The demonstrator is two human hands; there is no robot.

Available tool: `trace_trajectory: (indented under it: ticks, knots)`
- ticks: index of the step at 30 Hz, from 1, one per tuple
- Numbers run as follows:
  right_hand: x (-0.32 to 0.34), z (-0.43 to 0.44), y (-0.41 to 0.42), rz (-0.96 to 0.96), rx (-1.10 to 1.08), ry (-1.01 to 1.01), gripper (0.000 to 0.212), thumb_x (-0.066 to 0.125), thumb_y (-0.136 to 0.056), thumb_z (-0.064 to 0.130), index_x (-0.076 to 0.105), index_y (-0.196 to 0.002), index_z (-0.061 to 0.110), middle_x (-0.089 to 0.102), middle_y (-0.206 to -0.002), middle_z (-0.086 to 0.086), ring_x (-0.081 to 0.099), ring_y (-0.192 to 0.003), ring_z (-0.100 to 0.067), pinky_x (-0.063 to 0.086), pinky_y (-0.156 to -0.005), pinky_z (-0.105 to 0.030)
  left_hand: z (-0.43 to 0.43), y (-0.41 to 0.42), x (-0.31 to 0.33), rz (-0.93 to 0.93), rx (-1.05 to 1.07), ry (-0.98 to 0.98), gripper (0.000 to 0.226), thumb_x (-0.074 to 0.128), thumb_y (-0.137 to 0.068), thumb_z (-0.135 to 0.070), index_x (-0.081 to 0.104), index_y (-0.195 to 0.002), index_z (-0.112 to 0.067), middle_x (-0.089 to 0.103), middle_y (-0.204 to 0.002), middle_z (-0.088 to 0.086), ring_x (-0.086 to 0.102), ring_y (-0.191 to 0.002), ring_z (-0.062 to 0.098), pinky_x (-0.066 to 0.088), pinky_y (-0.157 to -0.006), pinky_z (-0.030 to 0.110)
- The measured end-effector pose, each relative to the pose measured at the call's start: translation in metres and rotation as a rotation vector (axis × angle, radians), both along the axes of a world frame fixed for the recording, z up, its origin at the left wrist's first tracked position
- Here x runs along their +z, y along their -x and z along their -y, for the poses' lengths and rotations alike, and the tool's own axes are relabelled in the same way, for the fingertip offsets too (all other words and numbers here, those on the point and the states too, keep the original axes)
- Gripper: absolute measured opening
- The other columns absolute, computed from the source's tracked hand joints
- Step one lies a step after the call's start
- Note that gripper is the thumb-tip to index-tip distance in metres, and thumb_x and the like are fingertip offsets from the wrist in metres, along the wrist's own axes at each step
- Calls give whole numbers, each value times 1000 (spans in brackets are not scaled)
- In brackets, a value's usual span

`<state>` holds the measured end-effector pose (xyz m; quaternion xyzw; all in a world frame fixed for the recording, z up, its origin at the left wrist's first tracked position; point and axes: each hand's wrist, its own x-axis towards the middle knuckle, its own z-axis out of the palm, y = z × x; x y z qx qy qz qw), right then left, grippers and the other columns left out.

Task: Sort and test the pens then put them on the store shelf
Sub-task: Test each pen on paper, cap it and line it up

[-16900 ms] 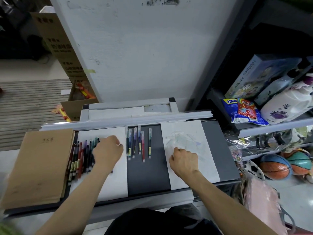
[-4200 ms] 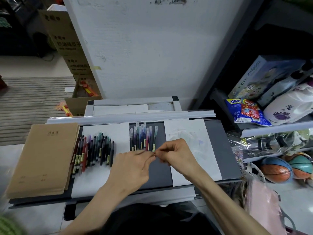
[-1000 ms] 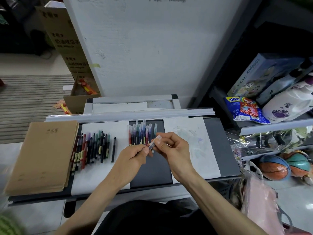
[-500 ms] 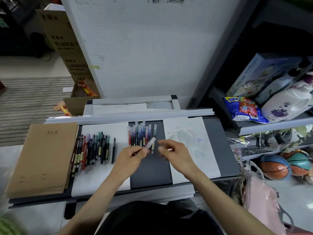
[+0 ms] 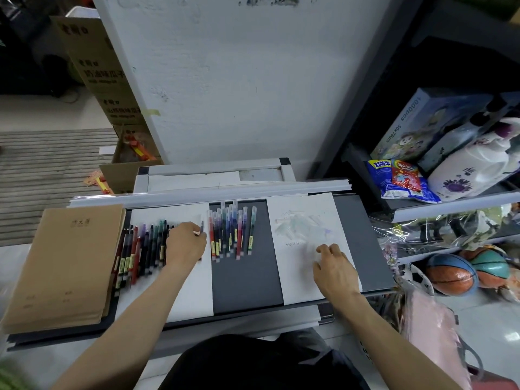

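A dark pen (image 5: 201,227) looks pinched in the left hand (image 5: 185,244), at the right edge of the loose pens (image 5: 140,249) on white paper. Just to their right, a capped row (image 5: 230,232) lies on the dark shelf (image 5: 247,277). The right hand (image 5: 334,270) rests loosely curled, holding nothing, on the scribble sheet (image 5: 298,215). A careless lift could nudge neighbouring pens and mix the groups.

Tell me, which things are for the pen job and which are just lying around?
For the job: dark pens, capped pens, single pen in left hand, scribble paper.
Lying about: brown notebooks, basketballs, snack bag, puzzle box.
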<state>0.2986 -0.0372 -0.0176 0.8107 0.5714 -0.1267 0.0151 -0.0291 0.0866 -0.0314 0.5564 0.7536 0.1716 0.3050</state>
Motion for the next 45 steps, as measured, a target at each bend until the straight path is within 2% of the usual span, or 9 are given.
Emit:
trace_trajectory:
  ticks: [10,18,20,23,26,31,35,39,45]
  knots:
    - [-3,-19,3,0,-38,-6,18,47,-103,19,58,-117,15,62,-105,-4,51,-77,-24,39,-63,-32,-6,-18,-3,11,-30,21,31,74,-94,-25,73,-118,-5,76,-96,15,70,-85,29,48,-78,28]
    - [1,-21,7,-296,-195,-108,42,60,-95,19,59,-136,24,70,-107,1,67,-97,-26,56,-84,-40,6,22,2,-162,-47,-69,22,67,-95,-17,70,-114,-6,75,-92,12,70,-80,29,53,-69,33]
    - [3,-21,12,-415,-209,-139,39,61,-96,20,65,-134,27,69,-102,4,67,-91,-19,58,-83,-37,6,33,2,-261,-85,-38,17,68,-95,-20,69,-98,-3,71,-88,13,70,-85,35,46,-66,32]
    - [13,-23,25,-619,-243,-165,30,62,-97,19,72,-123,30,69,-95,6,67,-82,-10,55,-73,-23,6,40,-3,-343,-139,14,38,72,-90,-21,50,-62,-8,55,-60,6,57,-57,26,36,-48,29]
    - [23,-26,40,-828,-325,-168,24,64,-96,16,74,-112,30,74,-90,5,73,-80,-13,56,-74,-20,4,36,-4,-393,-196,51,38,70,-89,-17,48,-60,-8,55,-59,7,54,-52,23,35,-43,29]
    - [47,-32,64,-1501,-573,-145,22,67,-90,-6,69,-110,2,71,-82,-15,66,-84,-25,57,-91,-33,10,28,14,-417,-195,60,26,64,-86,-25,60,-65,-10,62,-60,3,62,-55,25,55,-56,31]
    - [71,-34,75,-1787,-640,-114,17,66,-96,-1,65,-112,4,72,-92,-18,70,-99,-22,54,-94,-31,27,8,41,-141,-237,22,15,58,-97,-38,65,-97,-25,67,-73,-5,63,-65,19,50,-61,31]
    - [87,-35,83,-1938,-711,-150,12,64,-99,1,64,-111,5,70,-104,-23,72,-104,-24,60,-84,-26,59,-18,74,364,-305,-15,14,52,-106,-26,63,-98,-30,60,-64,6,43,-51,12,37,-54,30]
    - [109,-33,97,-2000,-685,-166,13,64,-100,7,62,-112,4,73,-111,-20,73,-110,-34,60,-94,-35,88,-40,102,499,-447,-106,17,55,-107,-28,66,-94,-31,44,-58,-5,37,-53,11,30,-52,31]
